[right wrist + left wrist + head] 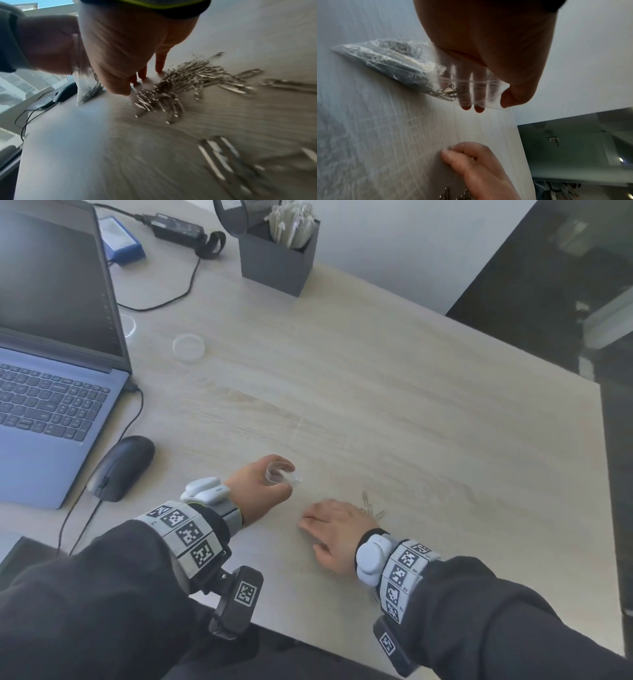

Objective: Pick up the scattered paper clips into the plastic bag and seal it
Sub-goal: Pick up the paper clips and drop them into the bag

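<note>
My left hand [270, 481] grips the mouth of a clear plastic bag [406, 67], fingers inside and thumb outside. The bag hangs to the table and holds several paper clips. A pile of silver paper clips [185, 83] lies on the table under and beside my right hand [335, 522], just right of the bag. That hand is palm down with its fingertips [158, 67] on the wood. Its thumb and forefinger [448, 150] pinch together at the pile's near end, on what looks like a clip. More loose clips [223, 155] lie nearer the wrist.
A black mouse [120, 467] and an open laptop [51, 392] sit to the left, with cables running off the front edge. A clear round dish [188, 348] and a dark box [277, 258] stand farther back. The table's right edge [603, 474] is close.
</note>
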`<state>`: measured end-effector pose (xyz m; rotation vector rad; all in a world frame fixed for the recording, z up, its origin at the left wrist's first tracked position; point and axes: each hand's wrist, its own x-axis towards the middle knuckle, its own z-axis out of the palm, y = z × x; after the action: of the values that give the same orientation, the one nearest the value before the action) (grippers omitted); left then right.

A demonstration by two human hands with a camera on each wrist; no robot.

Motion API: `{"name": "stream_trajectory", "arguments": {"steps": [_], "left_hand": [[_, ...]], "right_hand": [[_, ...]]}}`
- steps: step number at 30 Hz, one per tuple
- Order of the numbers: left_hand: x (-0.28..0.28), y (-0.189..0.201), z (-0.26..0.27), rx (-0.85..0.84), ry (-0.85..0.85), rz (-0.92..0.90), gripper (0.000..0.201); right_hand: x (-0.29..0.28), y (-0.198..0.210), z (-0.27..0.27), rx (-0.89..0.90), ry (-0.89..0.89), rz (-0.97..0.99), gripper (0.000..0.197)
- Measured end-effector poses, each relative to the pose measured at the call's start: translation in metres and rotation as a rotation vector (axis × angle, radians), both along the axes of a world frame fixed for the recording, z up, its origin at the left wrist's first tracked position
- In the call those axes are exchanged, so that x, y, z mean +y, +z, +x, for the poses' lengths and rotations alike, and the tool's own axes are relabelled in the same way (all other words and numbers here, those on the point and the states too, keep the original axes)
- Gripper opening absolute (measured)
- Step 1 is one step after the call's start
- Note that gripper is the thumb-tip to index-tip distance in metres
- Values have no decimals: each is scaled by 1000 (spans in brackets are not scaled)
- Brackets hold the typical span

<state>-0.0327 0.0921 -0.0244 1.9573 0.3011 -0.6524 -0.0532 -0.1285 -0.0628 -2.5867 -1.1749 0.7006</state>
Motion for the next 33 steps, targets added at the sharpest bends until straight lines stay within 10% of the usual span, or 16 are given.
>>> {"name": "stream_trajectory", "arguments": {"steps": [9,17,27,33], "left_hand": [[-36,1,-1,-18,-65,2,33],[-62,-2,-5,-52,-114,82,38],[-73,-9,-11,-81,-209,182,36],[-92,-12,-13,-90,-294,218,46]], "right_hand": [[-64,-5,-21,-17,59,33,42],[-85,9,6,-48,-523,12,60],[-106,-9,-21,-3,-245,-14,58],[-136,-2,-31,-4,-566,84,52]]}}
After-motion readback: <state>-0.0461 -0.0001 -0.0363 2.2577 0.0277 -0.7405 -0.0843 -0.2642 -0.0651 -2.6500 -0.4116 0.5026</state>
